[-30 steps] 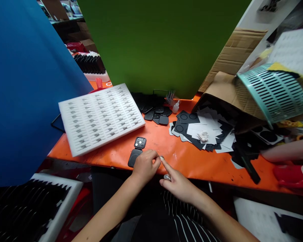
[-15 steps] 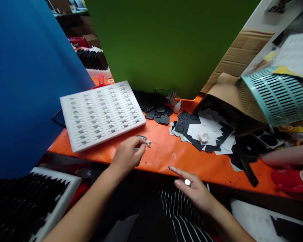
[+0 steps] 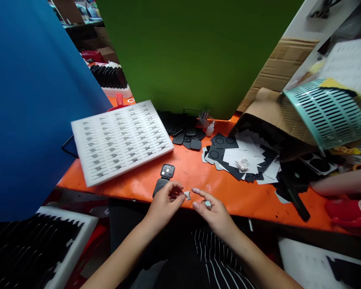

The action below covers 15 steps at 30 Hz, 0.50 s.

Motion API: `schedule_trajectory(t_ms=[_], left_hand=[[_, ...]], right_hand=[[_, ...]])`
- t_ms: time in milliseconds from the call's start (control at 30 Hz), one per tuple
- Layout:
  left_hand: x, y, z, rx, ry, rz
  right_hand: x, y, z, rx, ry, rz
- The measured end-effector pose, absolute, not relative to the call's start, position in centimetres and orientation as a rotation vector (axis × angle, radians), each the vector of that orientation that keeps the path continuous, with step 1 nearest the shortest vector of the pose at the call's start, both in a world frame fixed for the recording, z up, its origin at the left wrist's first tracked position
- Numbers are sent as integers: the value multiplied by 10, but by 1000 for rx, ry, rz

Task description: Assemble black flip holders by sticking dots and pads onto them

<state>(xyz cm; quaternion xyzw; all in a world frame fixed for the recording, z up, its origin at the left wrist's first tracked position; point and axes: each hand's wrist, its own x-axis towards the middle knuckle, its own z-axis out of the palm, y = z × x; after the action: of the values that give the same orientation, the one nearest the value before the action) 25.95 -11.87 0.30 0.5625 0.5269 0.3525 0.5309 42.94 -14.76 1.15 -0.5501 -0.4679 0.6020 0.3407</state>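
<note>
My left hand (image 3: 167, 204) pinches a small crumpled scrap of white tissue (image 3: 187, 195) between thumb and fingertips over the table's front edge. Just to its right is my right hand (image 3: 215, 212), index finger stretched toward the scrap. Its curled fingers hold a pale, round-ended stick (image 3: 208, 204); most of that is hidden in the palm. A small black hinged case (image 3: 167, 171) lies open beside my left hand, with pale round spots in its upper half. The lower half is partly behind my fingers.
A white foam tray (image 3: 123, 140) with rows of slots leans at left. Behind lie black cases (image 3: 195, 144) and a small white bottle (image 3: 210, 128). To the right are black and white cards (image 3: 246, 152), a cardboard box (image 3: 264, 106), a teal basket (image 3: 327, 114) and a red mug (image 3: 347, 214).
My left hand has moved right and toward me with the tissue scrap, uncovering the open case. My right hand has moved up and left, so the hands are now close together.
</note>
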Motion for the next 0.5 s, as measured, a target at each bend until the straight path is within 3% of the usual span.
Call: schedule_trajectory(t_ms=[267,500], left_hand=[[264,-127,5,1131,1033,811],[265,-138,5,1782,1175,944]], right_hand=[[421,-138,10,-1311,-1060,1553],[415,-145,3,-1158,-715,1992]])
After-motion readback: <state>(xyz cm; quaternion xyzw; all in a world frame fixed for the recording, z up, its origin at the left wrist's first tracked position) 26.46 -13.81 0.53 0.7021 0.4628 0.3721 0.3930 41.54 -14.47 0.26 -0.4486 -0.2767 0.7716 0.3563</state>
